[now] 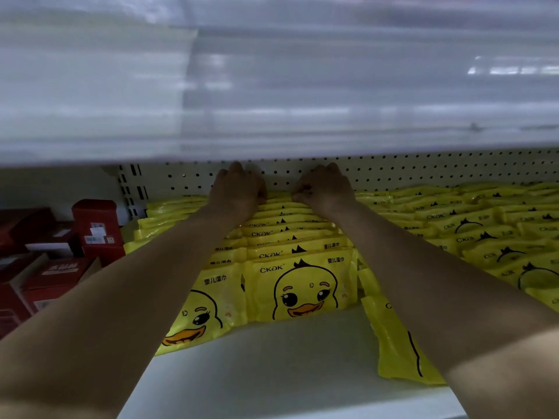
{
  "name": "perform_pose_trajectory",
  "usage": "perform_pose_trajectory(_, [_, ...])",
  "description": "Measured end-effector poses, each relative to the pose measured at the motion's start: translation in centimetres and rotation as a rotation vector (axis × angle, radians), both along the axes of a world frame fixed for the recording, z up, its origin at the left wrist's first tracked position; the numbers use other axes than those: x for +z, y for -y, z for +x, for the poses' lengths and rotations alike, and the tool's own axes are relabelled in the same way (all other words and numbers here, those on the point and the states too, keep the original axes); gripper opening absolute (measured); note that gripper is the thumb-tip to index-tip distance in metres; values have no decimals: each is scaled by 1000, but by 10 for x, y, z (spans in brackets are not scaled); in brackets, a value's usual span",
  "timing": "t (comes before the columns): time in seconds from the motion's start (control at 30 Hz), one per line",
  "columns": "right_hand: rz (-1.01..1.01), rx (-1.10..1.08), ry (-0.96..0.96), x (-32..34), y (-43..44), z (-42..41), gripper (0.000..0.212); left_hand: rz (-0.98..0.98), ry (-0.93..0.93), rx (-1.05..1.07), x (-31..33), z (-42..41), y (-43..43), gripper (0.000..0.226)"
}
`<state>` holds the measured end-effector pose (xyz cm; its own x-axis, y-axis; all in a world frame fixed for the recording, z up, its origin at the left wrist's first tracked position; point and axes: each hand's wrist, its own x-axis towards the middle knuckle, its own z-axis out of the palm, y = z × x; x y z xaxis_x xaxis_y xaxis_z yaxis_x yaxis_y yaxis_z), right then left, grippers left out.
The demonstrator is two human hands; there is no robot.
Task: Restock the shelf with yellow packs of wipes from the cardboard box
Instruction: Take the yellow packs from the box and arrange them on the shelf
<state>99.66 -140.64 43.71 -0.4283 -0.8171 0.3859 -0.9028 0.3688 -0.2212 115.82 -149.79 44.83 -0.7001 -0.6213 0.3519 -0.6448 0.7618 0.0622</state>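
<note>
Both hands reach deep into the shelf, between the white shelf board (pixel 272 358) below and the blurred upper shelf (pixel 272 86) close above the knuckles. The left hand (pixel 237 192) and the right hand (pixel 323 189) sit side by side, a little apart, on the far end of the middle row of wipes packs (pixel 287 231), right against the pegboard back panel (pixel 393 173). Both hands are narrow. The fingers bend down over the top edges of the rearmost packs and the right thumb appears to pinch them. The left fingertips are hidden behind the row.

The row runs from under the hands toward the person and ends in an upright front pack (pixel 302 288) showing a duck face. A leaning pack (pixel 205 313) slumps just inside the left forearm, and a slanted pack (pixel 396 343) lies just inside the right forearm, near the shelf's front edge. More yellow rows (pixel 484 225) fill the board beyond the right hand, and red boxes (pixel 96 225) stand beyond the left arm. The cardboard box is not in view.

The likely step is squaring or compressing the row. The packs are soft, so an uneven pull from the back could buckle the row sideways into the slumping neighbour. A hard pull forward could tip the front pack face down onto the bare board. Drawing the right forearm back carelessly could sweep the slanted pack off the edge. Lifting the hands could knock the knuckles on the upper shelf.
</note>
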Motion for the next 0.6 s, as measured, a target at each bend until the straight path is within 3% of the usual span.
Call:
perform_pose_trajectory(0.2, [98, -76, -47, -7, 8, 4, 37, 45, 22, 27, 3, 2, -9, 22])
perform_pose_trajectory(0.33, [105, -45, -24, 2, 1, 4, 32, 69, -8, 59, 9, 15, -15, 21])
perform_pose_trajectory(0.47, [32, 64, 36, 11, -17, 1, 26, 176, -156, -6, 11, 31, -7, 15])
perform_pose_trajectory(0.6, [-39, 109, 141, 11, -32, 3, 19, 212, -211, -116, 8, 39, -16, 40])
